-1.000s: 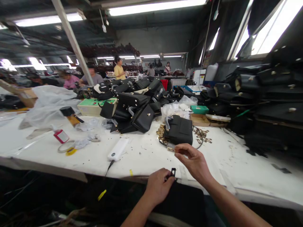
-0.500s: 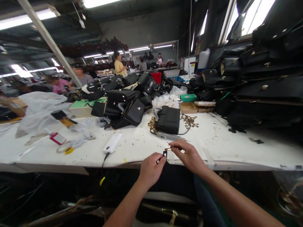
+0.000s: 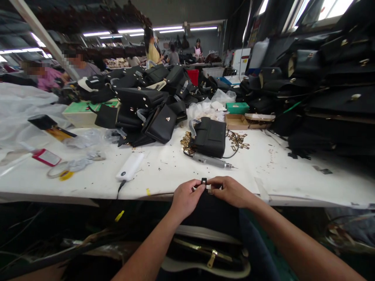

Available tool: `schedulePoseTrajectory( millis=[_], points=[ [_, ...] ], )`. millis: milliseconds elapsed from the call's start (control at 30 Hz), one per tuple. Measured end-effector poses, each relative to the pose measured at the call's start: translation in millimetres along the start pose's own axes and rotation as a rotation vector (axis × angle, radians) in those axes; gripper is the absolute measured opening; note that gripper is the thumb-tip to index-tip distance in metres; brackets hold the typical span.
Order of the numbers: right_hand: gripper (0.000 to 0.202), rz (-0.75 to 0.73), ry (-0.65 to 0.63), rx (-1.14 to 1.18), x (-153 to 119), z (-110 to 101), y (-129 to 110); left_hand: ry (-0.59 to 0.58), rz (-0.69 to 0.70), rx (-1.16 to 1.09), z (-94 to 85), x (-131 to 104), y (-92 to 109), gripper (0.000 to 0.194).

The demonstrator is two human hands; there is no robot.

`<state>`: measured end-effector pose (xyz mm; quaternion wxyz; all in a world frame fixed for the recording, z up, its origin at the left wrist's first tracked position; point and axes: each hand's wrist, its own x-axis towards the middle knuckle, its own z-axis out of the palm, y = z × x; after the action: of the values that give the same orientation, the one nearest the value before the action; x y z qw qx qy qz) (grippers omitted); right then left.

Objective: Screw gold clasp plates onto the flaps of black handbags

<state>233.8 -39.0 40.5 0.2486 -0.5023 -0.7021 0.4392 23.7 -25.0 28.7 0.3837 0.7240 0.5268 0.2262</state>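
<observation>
A black bag (image 3: 218, 214) lies at the table's near edge and over my lap, with its gold zipper (image 3: 211, 258) facing me. My left hand (image 3: 186, 199) pinches a small black tab (image 3: 204, 180) with a slot through it, at the bag's far end. Close against the tab, my right hand (image 3: 230, 192) is closed, thumb and fingertips together on a small metal fitting (image 3: 209, 191). The fingers cover most of that fitting.
Beyond my hands lies a grey electric screwdriver (image 3: 212, 160). Behind it are a black handbag (image 3: 209, 136) and loose gold fittings (image 3: 238, 140). A white power bank (image 3: 130, 166) sits to the left. Black bags (image 3: 161, 123) pile up behind; co-workers (image 3: 154, 50) are farther back.
My right hand has come down with the gold fitting, from above the tab to beside it. My left hand keeps its pinch. The view has tilted down.
</observation>
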Motion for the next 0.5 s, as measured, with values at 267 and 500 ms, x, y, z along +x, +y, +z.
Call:
schedulePoseTrajectory(
  millis=[267,500],
  points=[
    [0.031,0.157,0.094,0.346,25.9,10.7,15.0,-0.007,-0.075,-0.26,0.9,6.4,-20.4,0.035],
    [0.05,0.161,-0.038,0.557,31.2,22.7,7.3,0.014,-0.092,-0.293,-0.5,3.3,-27.2,0.033]
  ],
)
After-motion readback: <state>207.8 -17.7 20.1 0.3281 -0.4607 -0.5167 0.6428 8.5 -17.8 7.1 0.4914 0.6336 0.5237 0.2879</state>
